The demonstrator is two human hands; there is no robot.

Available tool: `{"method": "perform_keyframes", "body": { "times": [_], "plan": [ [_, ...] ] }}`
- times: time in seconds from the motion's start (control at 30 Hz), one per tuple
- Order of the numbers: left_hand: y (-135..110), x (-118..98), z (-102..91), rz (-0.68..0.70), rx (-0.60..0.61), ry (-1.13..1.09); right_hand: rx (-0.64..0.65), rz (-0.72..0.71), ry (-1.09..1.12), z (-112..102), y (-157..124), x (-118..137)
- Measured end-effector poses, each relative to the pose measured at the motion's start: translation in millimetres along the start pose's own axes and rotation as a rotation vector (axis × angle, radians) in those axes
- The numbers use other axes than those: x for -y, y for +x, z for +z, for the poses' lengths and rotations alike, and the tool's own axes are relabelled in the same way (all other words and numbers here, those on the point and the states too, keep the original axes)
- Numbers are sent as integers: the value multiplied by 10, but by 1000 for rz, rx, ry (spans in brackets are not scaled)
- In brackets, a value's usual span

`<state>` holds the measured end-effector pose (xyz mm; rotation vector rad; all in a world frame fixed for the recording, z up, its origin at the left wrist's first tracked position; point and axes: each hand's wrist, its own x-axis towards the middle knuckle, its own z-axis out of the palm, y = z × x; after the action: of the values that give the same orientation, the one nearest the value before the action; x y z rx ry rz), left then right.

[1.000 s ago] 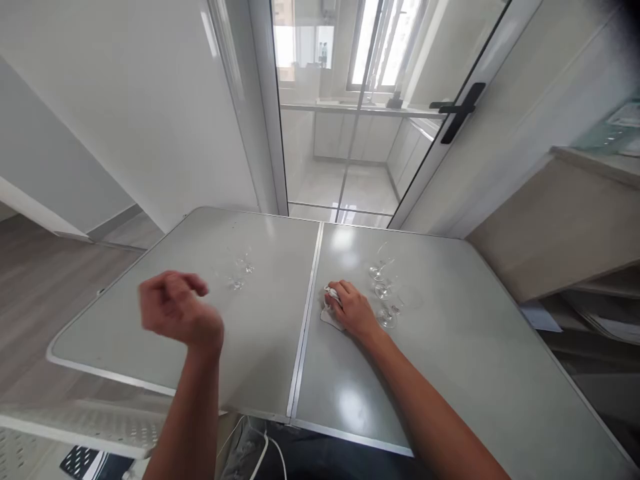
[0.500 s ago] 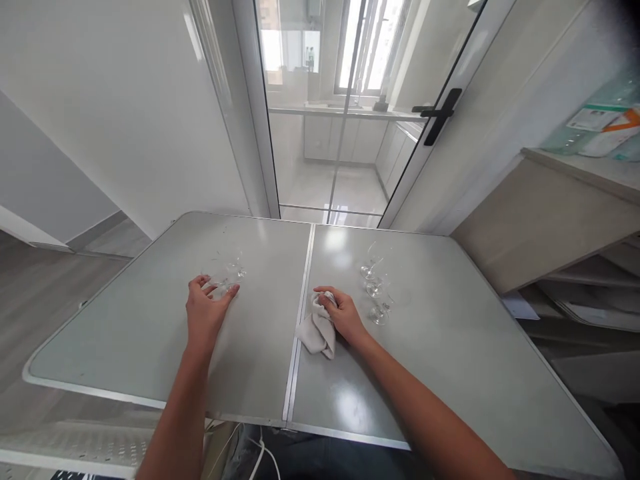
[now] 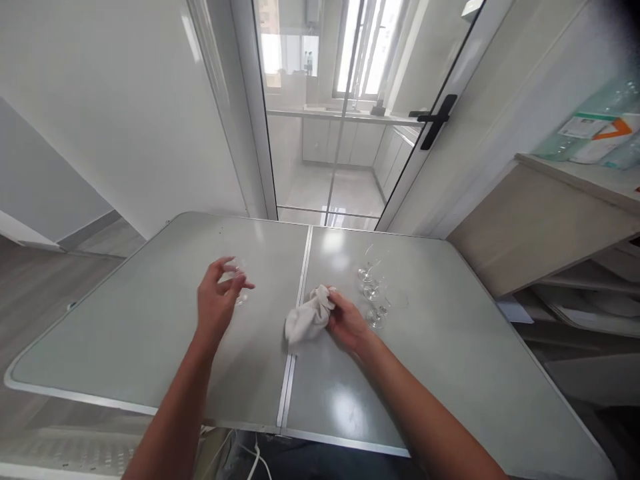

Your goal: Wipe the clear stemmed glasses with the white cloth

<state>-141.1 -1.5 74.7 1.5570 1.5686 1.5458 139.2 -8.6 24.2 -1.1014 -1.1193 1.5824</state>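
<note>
My left hand is over the left half of the table, fingers closed around a clear stemmed wine glass. The glass's foot shows just below the fingertips; its bowl is faint and partly hidden by the hand. A crumpled white cloth hangs from my right hand, pinched between thumb and fingers near the table's middle seam. Just right of that hand, three clear stemmed glasses stand in a row: a far glass, a middle glass and a near glass.
The grey folding table has a metal seam and rim. Behind it is a glass door with a black handle. At right stands a shelf unit with plastic-wrapped bottles on top.
My left hand has closed on a glass and moved slightly right and up. My right hand has raised and turned the cloth, which now spreads further left.
</note>
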Motion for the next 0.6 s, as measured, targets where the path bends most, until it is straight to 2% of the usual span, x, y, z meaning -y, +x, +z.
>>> {"method": "perform_keyframes", "body": {
  "times": [0.07, 0.1, 0.13, 0.2, 0.27, 0.33, 0.43, 0.5, 0.6],
  "plan": [
    [101, -30, 252, 48, 212, -70, -44, -75, -36, -15, -1, 10],
    [141, -5, 391, 106, 264, -53, -95, -142, -68, -19, -2, 12],
    [165, 44, 528, 197, 275, -10, -163, -220, -104, -20, -7, 12],
    [157, 189, 769, 386, 176, 150, -286, -366, -191, -19, -26, 2],
    [89, 345, 935, 531, 167, 277, -356, -459, -287, -24, -54, -26],
    [3, 459, 1018, 648, 195, 344, -394, -510, -386, -43, -78, -75],
    [-79, 515, 1040, 775, 206, 388, -397, -584, -539, -105, -87, -144],
    [-96, 500, 1030, 868, 199, 412, -329, -606, -609, -166, -75, -150],
    [-109, 466, 1017, 1020, 232, 466, -146, -555, -605, -256, -55, -90]
  ]
}}
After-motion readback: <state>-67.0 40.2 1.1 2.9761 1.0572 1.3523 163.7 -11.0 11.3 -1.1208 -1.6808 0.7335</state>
